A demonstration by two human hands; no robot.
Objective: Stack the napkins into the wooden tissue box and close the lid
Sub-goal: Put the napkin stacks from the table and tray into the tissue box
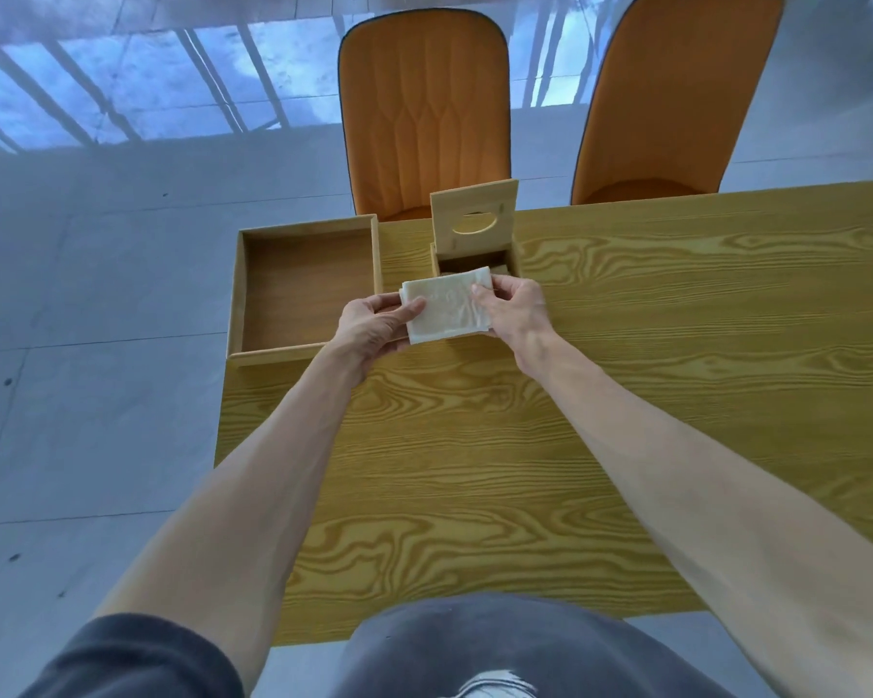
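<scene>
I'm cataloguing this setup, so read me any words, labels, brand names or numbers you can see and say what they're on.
None: no readable text anywhere.
The napkins show only a faint embossed pattern, too blurred to read as words.
The wooden tissue box, its lid and the wooden tray look unmarked.

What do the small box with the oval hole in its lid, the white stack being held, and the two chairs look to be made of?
The small lidded tissue box looks like pale, matte unpainted wood or bamboo; faint grain shows on the raised lid. The white napkin stack looks like soft embossed paper, with layered edges and a pressed pattern. The orange chairs appear upholstered in stitched fabric or faux leather; which one cannot be told.
</scene>
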